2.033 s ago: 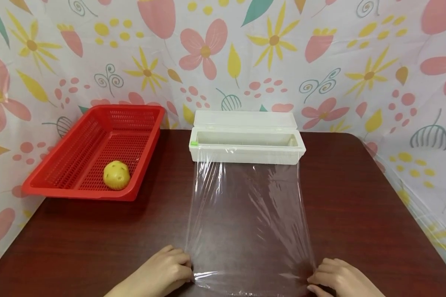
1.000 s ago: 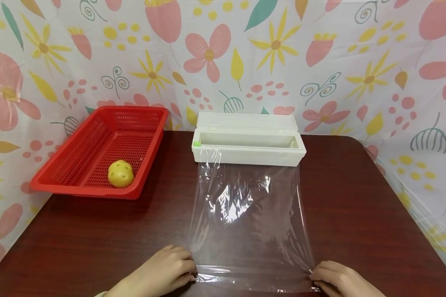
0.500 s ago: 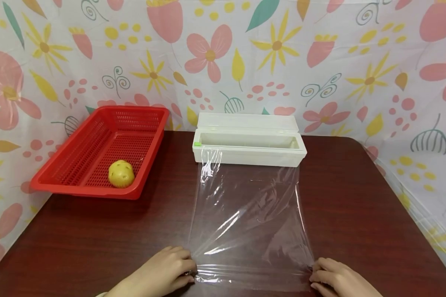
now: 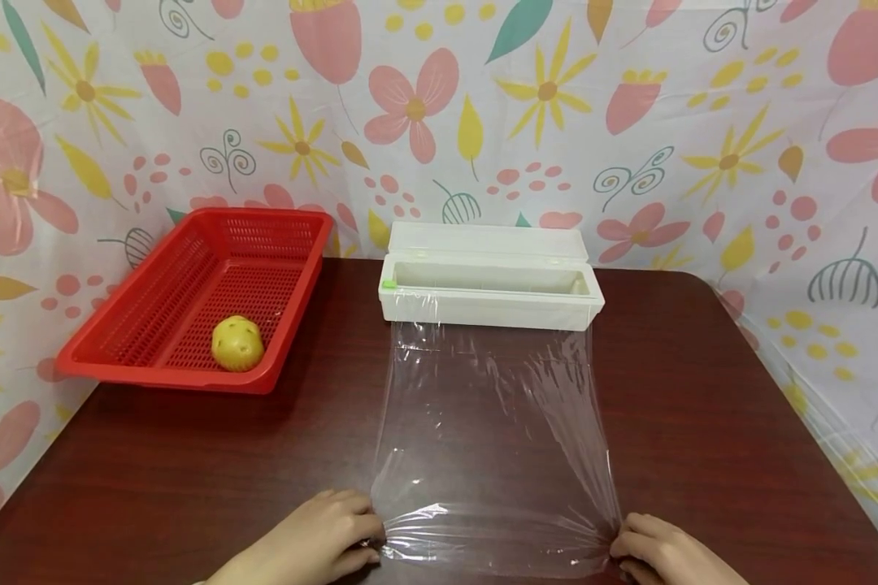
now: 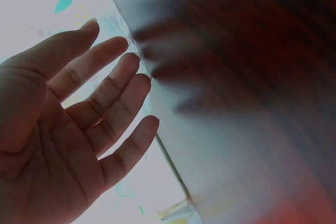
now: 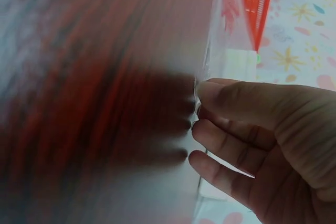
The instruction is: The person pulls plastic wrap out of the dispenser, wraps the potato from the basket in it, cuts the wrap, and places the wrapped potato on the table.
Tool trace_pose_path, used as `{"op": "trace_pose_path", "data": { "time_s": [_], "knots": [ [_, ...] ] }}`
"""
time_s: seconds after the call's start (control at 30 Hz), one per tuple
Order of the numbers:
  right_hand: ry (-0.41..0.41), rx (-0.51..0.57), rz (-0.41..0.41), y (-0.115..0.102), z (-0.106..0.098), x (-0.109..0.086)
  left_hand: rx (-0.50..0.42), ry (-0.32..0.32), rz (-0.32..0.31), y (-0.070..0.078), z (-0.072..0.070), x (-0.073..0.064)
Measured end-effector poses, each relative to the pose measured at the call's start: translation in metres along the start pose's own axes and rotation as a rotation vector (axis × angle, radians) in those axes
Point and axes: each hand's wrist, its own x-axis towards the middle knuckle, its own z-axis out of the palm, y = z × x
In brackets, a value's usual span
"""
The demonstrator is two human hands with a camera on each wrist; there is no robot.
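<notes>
A sheet of clear plastic wrap [image 4: 483, 455] stretches from the front of a white wrap box [image 4: 490, 309] towards me over the dark table. At its near right corner my right hand [image 4: 673, 548] pinches the edge between thumb and fingers, and creases fan out from there. My left hand [image 4: 310, 536] is at the near left corner. In the left wrist view that left hand [image 5: 89, 108] has fairly straight fingers, tips at the table, thumb apart. The right wrist view shows the right hand [image 6: 262, 135] with thumb and index together at the film's edge.
A red plastic basket [image 4: 154, 374] stands at the back left, with a yellow potato-like object [image 4: 237, 343] in its near right corner. The box's lid [image 4: 486, 241] is raised at the back, with a green piece [image 4: 389, 284] at its left front. A floral curtain [image 4: 439, 106] backs the table [image 4: 702, 406].
The view has tilted and shifted slightly. Both hands stay near the film's front corners. Creases on the wrap have shifted, now gathering more strongly towards the right hand and along the near edge.
</notes>
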Motion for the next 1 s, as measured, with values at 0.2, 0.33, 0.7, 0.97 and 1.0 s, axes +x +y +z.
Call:
{"op": "trace_pose_path", "data": {
  "time_s": [0.2, 0.33, 0.7, 0.97, 1.0],
  "knots": [
    [0.096, 0.036, -0.022, 0.007, 0.004, -0.002, -0.015, 0.001, -0.025, -0.001, -0.003, -0.001],
    [0.121, 0.103, -0.016, 0.01, 0.006, -0.006, -0.015, 0.058, -0.024, -0.002, -0.006, 0.001],
    [0.086, 0.14, 0.024, 0.011, 0.005, -0.008, -0.023, 0.41, -0.172, -0.022, -0.039, 0.009],
    [0.115, 0.121, -0.016, 0.013, 0.008, -0.009, 0.067, 0.629, -0.434, -0.044, -0.071, 0.006],
    [0.111, 0.122, -0.016, 0.013, 0.008, -0.008, 0.076, 0.645, -0.462, -0.047, -0.074, 0.005]
  ]
}}
